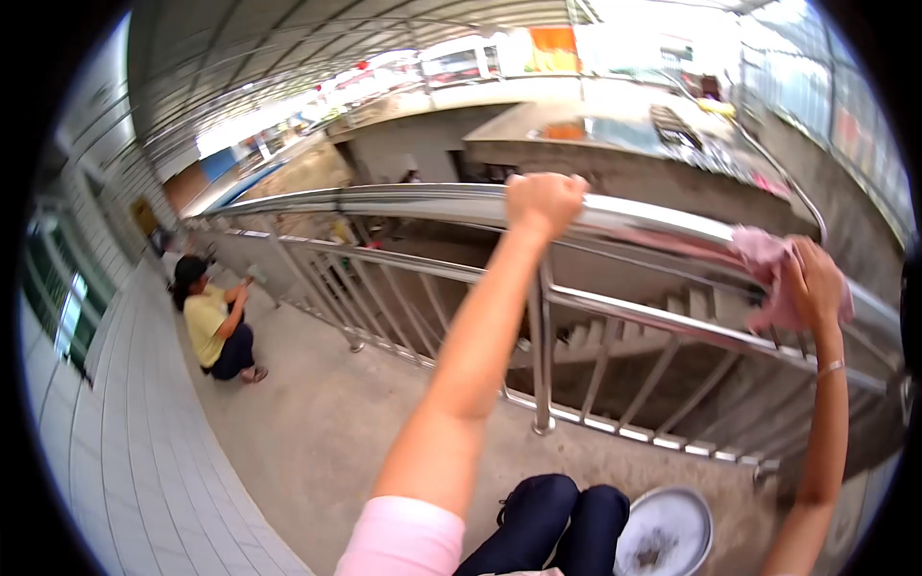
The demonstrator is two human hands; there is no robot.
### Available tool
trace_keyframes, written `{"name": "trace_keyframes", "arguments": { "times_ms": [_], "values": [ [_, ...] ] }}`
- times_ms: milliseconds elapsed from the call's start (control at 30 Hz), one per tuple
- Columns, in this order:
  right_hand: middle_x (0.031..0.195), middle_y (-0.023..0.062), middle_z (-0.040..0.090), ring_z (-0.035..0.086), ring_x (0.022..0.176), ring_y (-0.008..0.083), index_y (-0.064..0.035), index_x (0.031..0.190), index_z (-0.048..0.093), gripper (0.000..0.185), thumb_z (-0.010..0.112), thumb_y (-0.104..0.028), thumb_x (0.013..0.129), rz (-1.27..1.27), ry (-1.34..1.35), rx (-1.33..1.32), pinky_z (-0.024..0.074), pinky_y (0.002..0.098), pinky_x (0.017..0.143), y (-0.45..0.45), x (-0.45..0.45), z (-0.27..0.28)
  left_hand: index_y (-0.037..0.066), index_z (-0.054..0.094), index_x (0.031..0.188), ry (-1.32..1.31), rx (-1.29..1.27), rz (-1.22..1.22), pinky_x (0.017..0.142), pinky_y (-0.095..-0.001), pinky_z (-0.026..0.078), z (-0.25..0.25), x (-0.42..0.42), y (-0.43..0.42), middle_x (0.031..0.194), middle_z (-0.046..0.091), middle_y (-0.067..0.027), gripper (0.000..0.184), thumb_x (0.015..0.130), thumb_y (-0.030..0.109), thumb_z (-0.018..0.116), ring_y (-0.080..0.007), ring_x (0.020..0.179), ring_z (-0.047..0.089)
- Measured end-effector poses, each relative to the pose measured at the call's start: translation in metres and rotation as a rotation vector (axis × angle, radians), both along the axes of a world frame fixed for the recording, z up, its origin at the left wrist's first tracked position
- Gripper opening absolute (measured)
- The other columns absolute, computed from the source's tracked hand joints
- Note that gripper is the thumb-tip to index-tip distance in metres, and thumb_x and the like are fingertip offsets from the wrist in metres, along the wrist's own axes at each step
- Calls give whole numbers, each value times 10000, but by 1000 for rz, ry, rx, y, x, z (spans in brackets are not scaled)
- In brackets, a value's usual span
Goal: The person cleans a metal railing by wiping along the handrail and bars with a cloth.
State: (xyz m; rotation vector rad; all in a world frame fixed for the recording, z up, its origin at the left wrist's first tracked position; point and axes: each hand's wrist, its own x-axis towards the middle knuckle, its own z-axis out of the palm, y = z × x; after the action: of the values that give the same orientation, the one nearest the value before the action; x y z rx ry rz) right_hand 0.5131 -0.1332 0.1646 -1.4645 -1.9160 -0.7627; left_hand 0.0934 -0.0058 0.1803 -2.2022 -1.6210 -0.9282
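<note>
My left hand (pixel 545 204) is closed around the shiny metal top rail (pixel 413 199) of the railing, near the middle of the view. Farther right, my right hand (pixel 816 283) grips a pink cloth (pixel 766 274). That cloth is draped over the same rail and hangs down on the near side. Beneath the rail run a lower crossbar and slanted metal bars (pixel 603 370). By my knees stands a round pale basin (pixel 665 531) with a dark patch at its bottom.
Another person in a yellow top (pixel 206 322) squats on the concrete floor (pixel 317 403) at left, beside a white tiled wall (pixel 144 432). Beyond the railing lie steps (pixel 687 305) at a lower level and a flat roof (pixel 615 120) with items on it.
</note>
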Motion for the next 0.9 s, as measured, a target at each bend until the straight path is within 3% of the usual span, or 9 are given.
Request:
{"name": "trace_keyframes", "arguments": {
  "times_ms": [100,133,167,267,400,500,700,900],
  "values": [
    [977,169,636,596,917,396,-42,1013,611,294,485,-299,950,-60,66,-22,468,448,770,15,6,-6,101,722,673,-67,63,22,719,-424,475,3,1,-11,709,673,-150,480,874,382,388,-330,702,655],
    [1062,174,642,596,996,378,-49,1128,621,343,435,-295,978,-130,107,-174,465,416,839,19,8,1,89,721,672,-62,127,29,733,-426,472,0,0,-8,710,676,-148,484,876,383,394,-328,696,655],
    [1062,174,642,596,996,378,-49,1128,621,343,435,-295,978,-92,90,-190,465,416,839,14,-4,6,89,724,673,-73,123,29,748,-430,469,-2,-6,-7,710,679,-144,492,877,388,392,-323,693,658],
    [970,249,666,615,890,457,-55,1077,687,684,254,-573,966,-246,-48,-257,453,538,795,13,-32,22,86,703,629,-72,127,30,705,-440,447,1,-11,-13,696,678,-144,503,880,360,365,-311,684,656],
    [981,264,658,605,924,465,-52,1093,674,687,224,-560,981,-360,6,-253,448,531,829,18,7,2,91,714,648,-79,134,44,746,-406,423,-3,-5,-3,703,682,-119,503,879,380,372,-275,693,651],
    [1007,265,656,592,977,464,-44,1122,664,703,219,-570,984,83,-86,310,439,515,872,45,25,-19,83,716,655,-59,58,29,731,-404,416,4,-7,-11,694,677,-111,495,879,378,387,-261,686,643],
    [1050,251,655,588,1008,456,-42,1159,649,723,220,-595,975,-240,26,-201,436,506,889,33,16,2,93,723,689,-59,38,51,733,-390,400,-5,-7,-3,713,681,-101,501,896,408,393,-239,689,638],
    [1092,236,654,585,1039,448,-41,1196,634,747,222,-620,967,-402,102,-438,433,497,907,19,-11,35,99,727,710,-53,98,68,743,-380,395,-2,-1,2,724,681,-93,486,882,404,390,-227,689,634]
  ]
}}
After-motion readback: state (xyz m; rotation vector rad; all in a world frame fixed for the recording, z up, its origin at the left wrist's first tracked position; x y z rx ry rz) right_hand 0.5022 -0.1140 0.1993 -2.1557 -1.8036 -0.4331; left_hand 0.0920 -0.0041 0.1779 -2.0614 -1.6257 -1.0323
